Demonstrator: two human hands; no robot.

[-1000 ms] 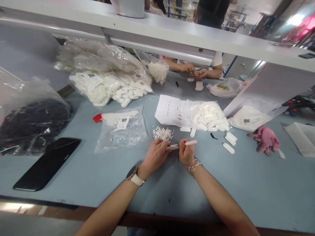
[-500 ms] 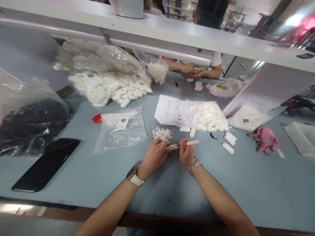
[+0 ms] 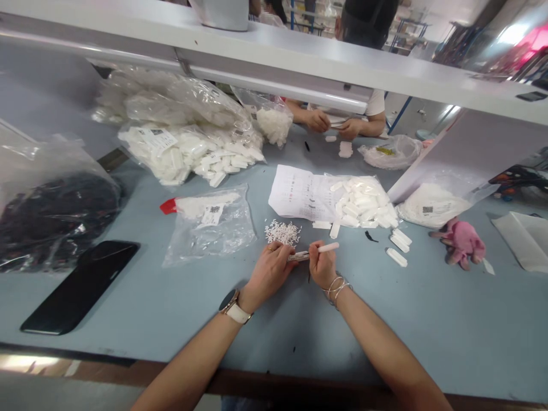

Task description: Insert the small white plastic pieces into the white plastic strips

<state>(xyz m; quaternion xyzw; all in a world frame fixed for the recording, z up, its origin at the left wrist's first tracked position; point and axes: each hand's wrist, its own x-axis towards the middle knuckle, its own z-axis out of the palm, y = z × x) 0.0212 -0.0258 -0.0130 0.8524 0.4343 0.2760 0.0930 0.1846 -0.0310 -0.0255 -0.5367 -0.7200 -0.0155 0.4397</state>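
Observation:
My left hand (image 3: 272, 269) pinches a small white plastic housing (image 3: 298, 257) by its left end, just in front of a heap of tiny white parts (image 3: 282, 233). Closed in a fist, my right hand (image 3: 322, 265) grips a slim tool with a pale, pen-like handle (image 3: 329, 247), which sticks out to the right. The tool's working end meets the right end of the housing, and my fingers partly hide it. A thin dark strip shows below my right hand; I cannot make out what it is.
White plastic housings (image 3: 368, 202) lie piled beside a printed sheet (image 3: 295, 191). Bags of white parts (image 3: 171, 154), a clear bag (image 3: 214, 228), a black phone-shaped slab (image 3: 81, 285) and a pink glove (image 3: 464, 240) are around. A co-worker's hands (image 3: 319, 121) work across the table under a shelf (image 3: 274, 51).
My right hand and the pale-handled tool have shifted slightly left, closer to the housing. My left hand stays in place. Across the table, the co-worker's hands have moved apart.

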